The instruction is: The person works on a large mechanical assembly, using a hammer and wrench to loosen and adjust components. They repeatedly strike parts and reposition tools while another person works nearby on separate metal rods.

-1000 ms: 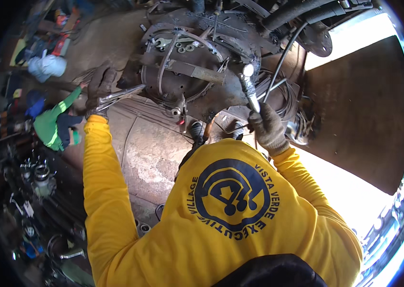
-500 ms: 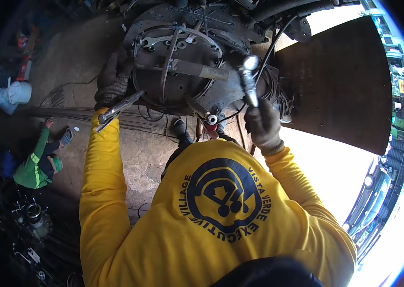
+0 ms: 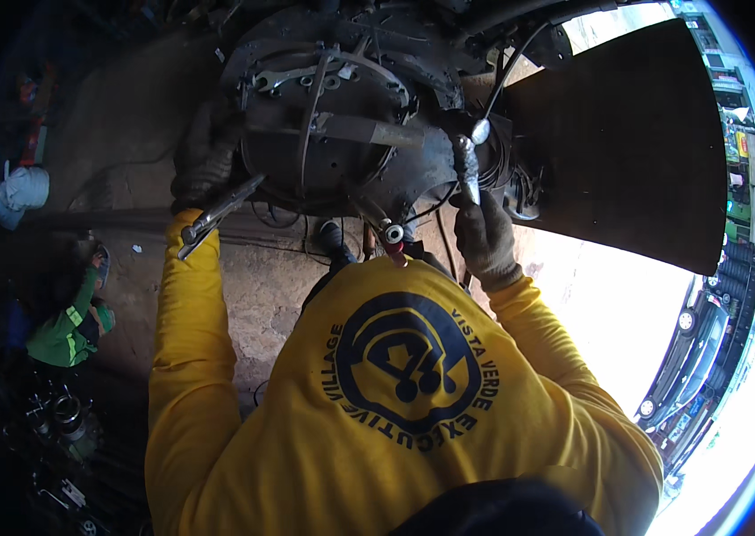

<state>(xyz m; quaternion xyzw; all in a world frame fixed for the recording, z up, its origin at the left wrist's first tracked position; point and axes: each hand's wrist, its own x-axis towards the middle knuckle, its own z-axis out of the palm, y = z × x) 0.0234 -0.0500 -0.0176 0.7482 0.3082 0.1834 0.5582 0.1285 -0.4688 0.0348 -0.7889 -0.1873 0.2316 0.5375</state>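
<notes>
My right hand [image 3: 487, 239], in a knitted work glove, is closed round a shiny silver metal tool [image 3: 469, 170] with a rounded head. Its exact kind I cannot make out. The tool points up beside a round metal frame [image 3: 309, 143] and a thin cable. My left hand [image 3: 205, 165], also gloved, is at the frame's left edge in shadow, its fingers too dark to read. Beside its wrist a long metal tool with a jaw-like end [image 3: 221, 214] sticks out. An open-ended wrench [image 3: 286, 79] and several nuts [image 3: 332, 82] lie on the frame.
A large dark metal plate [image 3: 614, 147] stands at the right. A metal tube with a red part [image 3: 394, 235] juts toward my chest. At the left, a person in a green jacket [image 3: 65, 339] is low to the ground near a pale bucket [image 3: 18, 195]. A dark car [image 3: 686, 357] is outside.
My right hand stays near the same place, while the silver tool's head has shifted a little lower and to the right. My left hand has barely moved. The work area looks darker.
</notes>
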